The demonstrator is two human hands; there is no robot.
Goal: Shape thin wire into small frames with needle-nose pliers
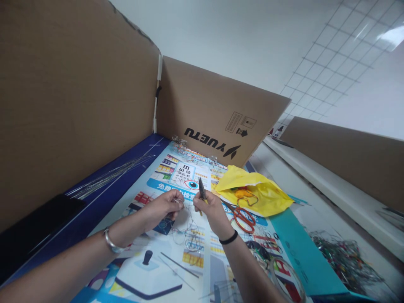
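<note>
My left hand [168,206] is closed, its thumb and fingertips pinching a thin piece of wire [178,201]. Close to its right, my right hand [211,210] is wrapped round pliers [202,190] with dark pointed jaws, which tilt up and away from me. A bit of yellow handle shows below the fingers. Below and between both hands, a loose tangle of thin wire [189,237] lies on the printed poster [151,269]. Red-handled scissors [244,219] rest to the right of my right hand, beside a yellow bag [277,198] with orange material in its mouth.
Cardboard panels [217,97] stand behind and at the left. Long straight wires [110,176] lie on the blue strip at left. Small wire pieces [189,151] line the back. A heap of shiny wire scraps [347,261] sits at right, past a turquoise panel [303,252]. A round clear container [285,277] stands front right.
</note>
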